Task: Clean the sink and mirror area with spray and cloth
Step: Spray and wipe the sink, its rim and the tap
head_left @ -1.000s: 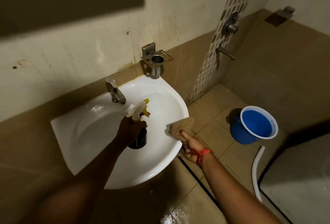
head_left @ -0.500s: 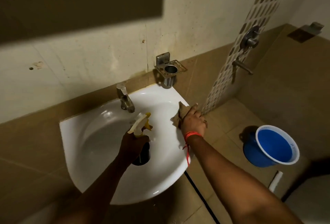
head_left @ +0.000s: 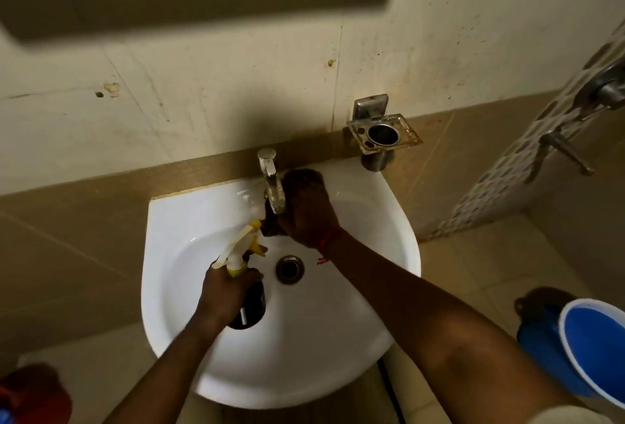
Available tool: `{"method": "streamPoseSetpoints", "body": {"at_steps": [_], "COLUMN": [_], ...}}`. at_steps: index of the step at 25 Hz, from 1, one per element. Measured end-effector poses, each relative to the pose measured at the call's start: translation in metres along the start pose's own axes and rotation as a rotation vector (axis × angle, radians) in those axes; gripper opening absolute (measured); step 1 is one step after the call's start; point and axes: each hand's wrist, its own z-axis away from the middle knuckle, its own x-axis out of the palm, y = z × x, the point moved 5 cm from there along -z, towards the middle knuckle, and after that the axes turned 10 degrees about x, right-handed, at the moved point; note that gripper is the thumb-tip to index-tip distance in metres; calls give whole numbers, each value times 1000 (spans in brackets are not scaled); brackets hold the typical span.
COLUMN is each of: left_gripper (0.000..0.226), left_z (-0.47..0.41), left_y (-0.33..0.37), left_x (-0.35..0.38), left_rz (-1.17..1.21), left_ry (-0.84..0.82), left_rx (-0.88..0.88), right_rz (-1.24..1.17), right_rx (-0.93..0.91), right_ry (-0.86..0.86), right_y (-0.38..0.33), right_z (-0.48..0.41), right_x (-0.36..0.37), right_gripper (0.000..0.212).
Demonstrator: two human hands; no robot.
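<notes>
We see the left hand (head_left: pixel 225 291) clenched around the neck of a dark spray bottle (head_left: pixel 248 305) (white-and-yellow trigger head) over the glossy white ceramic sink (head_left: pixel 355 339). The right hand (head_left: pixel 309 210), its grip grasping a dark cloth (head_left: pixel 270 225), presses beside the chrome tap (head_left: pixel 270 180), hiding most of the cloth. A square steel tumbler holder (head_left: pixel 384 134) juts from the stained wall, and a blue bucket (head_left: pixel 588 352) stands on the floor at right.

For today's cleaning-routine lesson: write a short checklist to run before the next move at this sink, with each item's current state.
1. Spray bottle gripped in left hand: ok.
2. Cloth in right hand: ok, mostly hidden.
3. Cloth against tap: ok.
4. Nozzle aimed at tap area: ok.
5. Drain unblocked: ok.
6. Liquid left in the dark bottle: cannot tell.
</notes>
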Motion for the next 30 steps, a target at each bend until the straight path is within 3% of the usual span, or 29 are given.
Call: {"method": "streamPoseSetpoints", "body": {"at_steps": [4, 8, 12, 15, 18, 21, 26, 27, 30], "left_gripper": [29, 37, 40, 40, 36, 39, 39, 40, 38], "left_z": [10, 14, 30, 34, 37, 46, 51, 53, 62], "left_y": [4, 3, 12, 8, 11, 21, 22, 19, 10], "left_x": [1, 7, -10, -35, -70, -101, -136, -139, -142], "left_rz": [-15, 28, 44, 62, 49, 10, 6, 3, 62], "left_ry": [-15, -21, 31, 61, 95, 158, 241, 248, 259], "left_rx": [5, -15, -56, -84, -15, 11, 28, 10, -13], "right_rz": [179, 155, 463, 541, 181, -209, 48, 85, 162], "right_rx": [-5, 520, 626, 694, 546, 596, 232, 273, 629], "right_ry": [-110, 191, -55, 20, 131, 261, 31, 8, 12], "right_y": [48, 112, 150, 108, -3, -87, -127, -120, -111], "right_z": [-11, 21, 39, 29, 19, 43, 9, -7, -29], "right_x": [-8, -50, -51, -40, -6, 37, 88, 87, 78], "right_gripper": [51, 36, 44, 44, 41, 32, 41, 47, 70]}}
